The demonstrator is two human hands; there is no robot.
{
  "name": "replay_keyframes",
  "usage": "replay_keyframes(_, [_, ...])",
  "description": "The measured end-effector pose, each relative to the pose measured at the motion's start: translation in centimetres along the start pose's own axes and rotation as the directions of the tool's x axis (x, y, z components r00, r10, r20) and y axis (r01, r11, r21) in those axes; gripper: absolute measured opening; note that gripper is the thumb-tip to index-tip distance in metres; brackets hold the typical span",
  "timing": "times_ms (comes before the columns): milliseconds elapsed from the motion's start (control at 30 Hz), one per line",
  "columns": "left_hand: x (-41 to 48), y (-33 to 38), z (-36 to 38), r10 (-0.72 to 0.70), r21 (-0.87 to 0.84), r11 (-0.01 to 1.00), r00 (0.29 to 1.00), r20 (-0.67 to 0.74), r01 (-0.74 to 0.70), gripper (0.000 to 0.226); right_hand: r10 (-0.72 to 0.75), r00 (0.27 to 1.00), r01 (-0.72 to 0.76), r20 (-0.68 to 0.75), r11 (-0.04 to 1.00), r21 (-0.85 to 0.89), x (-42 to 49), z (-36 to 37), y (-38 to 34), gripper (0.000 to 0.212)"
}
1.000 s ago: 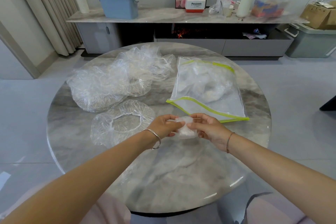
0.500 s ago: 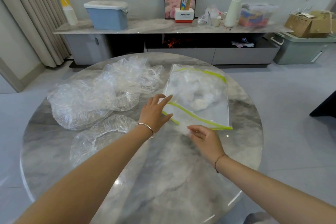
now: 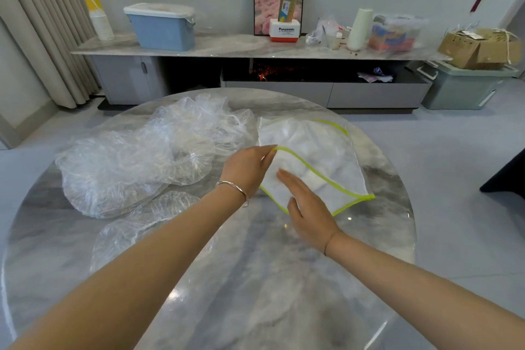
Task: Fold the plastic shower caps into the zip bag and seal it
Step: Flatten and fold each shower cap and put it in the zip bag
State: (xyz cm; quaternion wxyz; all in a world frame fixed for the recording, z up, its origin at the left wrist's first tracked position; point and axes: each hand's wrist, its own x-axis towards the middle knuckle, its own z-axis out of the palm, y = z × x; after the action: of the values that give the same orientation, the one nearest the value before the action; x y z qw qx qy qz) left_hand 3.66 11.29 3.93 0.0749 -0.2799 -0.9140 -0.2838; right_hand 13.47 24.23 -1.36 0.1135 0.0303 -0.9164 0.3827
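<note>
the zip bag (image 3: pixel 326 150) lay on the marble table (image 3: pixel 255 278), just right of the heaped shower caps (image 3: pixel 142 156). the left hand (image 3: pixel 247 167) pinched its upper green lip, holding it raised. the right hand (image 3: pixel 309 210), fingers straight, lay flat in the opening.

zip bag (image 3: pixel 341 179): clear, lime-edged, mouth open, folded caps (image 3: pixel 306 150) inside | shower caps (image 3: pixel 136 162): crumpled clear pile just left

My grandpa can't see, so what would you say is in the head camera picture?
A left hand pinches open the green-edged mouth of a clear zip bag while the right hand, fingers straight, reaches into it. Crumpled clear shower caps lie to the left on a round marble table.
</note>
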Motion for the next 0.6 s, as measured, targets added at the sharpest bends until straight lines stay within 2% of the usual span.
replay_keyframes(100, [0.0,0.6,-1.6,0.032,-0.030,0.999,0.999,-0.040,-0.033,0.035,0.036,0.996,-0.027,0.084,0.994,-0.111,3.5,-0.2,-0.3,0.055])
replay_keyframes(200, [0.1,0.8,-3.0,0.014,-0.119,0.993,0.997,-0.075,-0.023,0.037,0.132,0.979,-0.075,0.156,0.942,-0.327,6.9,-0.1,0.2,0.052])
replay_keyframes(367, [0.1,1.2,-3.8,0.012,-0.220,0.975,0.996,-0.083,-0.030,0.050,0.384,0.888,-0.122,0.253,0.727,-0.676,9.7,0.3,2.5,0.049])
replay_keyframes(467, [0.1,0.7,-3.0,0.020,-0.200,0.979,0.997,-0.080,-0.036,0.047,0.423,0.869,-0.120,0.257,0.683,-0.721,10.2,0.3,3.2,0.049])
replay_keyframes(600, [0.2,0.0,-1.4,-0.027,-0.187,0.982,0.996,-0.081,0.011,0.036,0.338,0.917,-0.143,0.214,0.776,-0.614,9.6,0.1,2.6,0.047])
